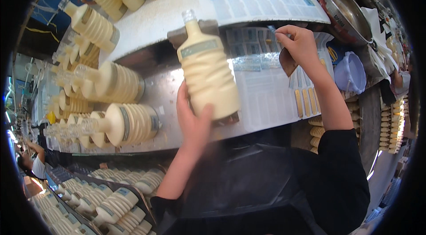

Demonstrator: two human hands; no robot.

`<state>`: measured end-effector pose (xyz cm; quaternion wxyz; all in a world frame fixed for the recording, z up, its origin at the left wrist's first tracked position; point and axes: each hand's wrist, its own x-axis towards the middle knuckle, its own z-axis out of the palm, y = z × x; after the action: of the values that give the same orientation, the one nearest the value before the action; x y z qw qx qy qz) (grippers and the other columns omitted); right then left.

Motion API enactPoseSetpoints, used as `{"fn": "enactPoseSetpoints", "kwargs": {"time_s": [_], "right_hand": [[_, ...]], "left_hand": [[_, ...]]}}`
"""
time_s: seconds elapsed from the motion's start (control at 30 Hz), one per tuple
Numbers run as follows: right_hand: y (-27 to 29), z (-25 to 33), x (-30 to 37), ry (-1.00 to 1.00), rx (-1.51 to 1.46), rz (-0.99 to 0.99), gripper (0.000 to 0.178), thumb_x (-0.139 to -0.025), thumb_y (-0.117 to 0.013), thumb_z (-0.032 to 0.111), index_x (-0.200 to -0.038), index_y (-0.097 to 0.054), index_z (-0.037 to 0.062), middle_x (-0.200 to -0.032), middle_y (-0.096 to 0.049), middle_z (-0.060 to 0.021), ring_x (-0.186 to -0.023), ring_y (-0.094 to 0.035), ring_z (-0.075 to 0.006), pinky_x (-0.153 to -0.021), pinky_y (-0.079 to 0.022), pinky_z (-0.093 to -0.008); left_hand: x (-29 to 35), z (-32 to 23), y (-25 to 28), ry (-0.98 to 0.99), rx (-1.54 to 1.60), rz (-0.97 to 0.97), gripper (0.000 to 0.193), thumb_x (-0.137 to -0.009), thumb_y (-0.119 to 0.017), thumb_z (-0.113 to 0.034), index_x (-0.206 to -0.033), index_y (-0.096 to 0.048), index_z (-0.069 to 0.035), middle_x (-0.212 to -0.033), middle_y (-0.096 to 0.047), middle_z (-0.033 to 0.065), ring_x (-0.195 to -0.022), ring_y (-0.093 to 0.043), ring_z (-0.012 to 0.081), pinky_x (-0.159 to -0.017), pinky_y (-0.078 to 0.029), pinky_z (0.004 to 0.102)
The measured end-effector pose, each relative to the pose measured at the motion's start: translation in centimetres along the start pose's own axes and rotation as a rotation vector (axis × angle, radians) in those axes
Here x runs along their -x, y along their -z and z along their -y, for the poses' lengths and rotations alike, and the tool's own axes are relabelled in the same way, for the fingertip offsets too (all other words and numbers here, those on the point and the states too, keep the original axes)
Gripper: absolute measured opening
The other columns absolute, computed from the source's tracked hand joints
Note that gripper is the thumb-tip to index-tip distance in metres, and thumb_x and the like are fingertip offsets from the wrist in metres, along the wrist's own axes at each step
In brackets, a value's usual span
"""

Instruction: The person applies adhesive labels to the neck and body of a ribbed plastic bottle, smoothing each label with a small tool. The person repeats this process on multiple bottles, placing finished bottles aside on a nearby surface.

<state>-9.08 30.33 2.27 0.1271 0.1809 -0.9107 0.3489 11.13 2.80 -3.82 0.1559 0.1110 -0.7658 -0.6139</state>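
My left hand (193,117) is wrapped round the lower part of a cream bottle (206,73). The bottle has a wavy ridged body, a clear neck and a grey-green band at its shoulder. It leans slightly and seems to rest against a dark block (179,38) behind it. My right hand (298,42) is closed in a pinch above the label sheets, with a small bluish label (271,28) at the fingertips. Below its palm hangs a flat brown wedge-shaped piece (288,62), apparently held by the other fingers. Translucent sheets with gold strips (306,102) lie under my right forearm.
Similar cream bottles (120,80) crowd the table's left side and far left edge. A raised white board (248,6) carries blue label sheets. At the right are a metal pan (344,9) and a lilac bucket (350,73). More bottles (115,204) fill crates at lower left.
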Motion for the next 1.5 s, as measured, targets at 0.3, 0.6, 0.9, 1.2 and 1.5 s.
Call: {"fn": "enactPoseSetpoints", "kwargs": {"time_s": [0.3, 0.6, 0.9, 1.2, 1.5], "right_hand": [[-3.7, 11.0, 8.6, 0.894, -0.014, 0.116, 0.023, -0.075, -0.074, 0.010, -0.098, -0.071, 0.0107, -0.112, -0.073, -0.0038, -0.062, -0.067, -0.0168, -0.053, -0.052, -0.0307], [-4.3, 10.2, 9.7, 0.946, 0.170, 0.099, 0.024, -0.078, -0.074, 0.013, -0.101, -0.072, 0.0092, -0.117, -0.072, -0.0035, -0.059, -0.065, -0.0136, -0.052, -0.051, -0.0299], [-4.0, 9.6, 11.3, 0.077, -0.257, 0.311, 0.041, -0.089, -0.075, 0.024, -0.122, -0.063, 0.0034, -0.091, -0.066, -0.0073, -0.075, -0.066, -0.0239, -0.066, -0.053, -0.0350], [-6.3, 10.9, 10.4, -0.352, -0.383, 0.388, 0.082, -0.077, -0.085, 0.036, -0.138, -0.046, -0.0018, -0.079, -0.049, -0.0009, -0.074, -0.051, -0.0134, -0.069, -0.046, -0.0301], [-6.5, 11.2, 10.3, -0.380, -0.387, 0.376, 0.082, -0.075, -0.085, 0.036, -0.137, -0.047, -0.0014, -0.078, -0.047, -0.0001, -0.073, -0.050, -0.0122, -0.068, -0.045, -0.0291]], "left_hand": [[-0.1, -0.6, 1.3, 0.106, 0.362, 0.123, 0.080, -0.089, -0.066, -0.018, -0.157, -0.027, 0.002, -0.155, -0.038, 0.0207, -0.145, -0.038, 0.0300, -0.121, -0.031, 0.0463], [-0.5, -1.0, 0.0, 0.111, 0.200, 0.016, 0.076, -0.093, -0.077, -0.017, -0.152, -0.032, -0.002, -0.147, -0.046, 0.0174, -0.136, -0.046, 0.0239, -0.115, -0.038, 0.0387], [0.5, -0.5, -0.3, 0.042, 0.330, 0.015, 0.076, -0.094, -0.065, -0.014, -0.157, -0.028, 0.004, -0.156, -0.039, 0.0222, -0.146, -0.039, 0.0299, -0.120, -0.033, 0.0420], [0.7, -1.1, -1.1, 0.057, 0.264, -0.016, 0.082, -0.091, -0.070, -0.011, -0.158, -0.026, 0.003, -0.155, -0.040, 0.0230, -0.143, -0.043, 0.0293, -0.117, -0.037, 0.0410], [0.7, -0.8, -0.9, 0.071, 0.300, -0.028, 0.080, -0.090, -0.070, -0.009, -0.158, -0.028, 0.003, -0.154, -0.043, 0.0219, -0.141, -0.047, 0.0284, -0.116, -0.040, 0.0402]]}}
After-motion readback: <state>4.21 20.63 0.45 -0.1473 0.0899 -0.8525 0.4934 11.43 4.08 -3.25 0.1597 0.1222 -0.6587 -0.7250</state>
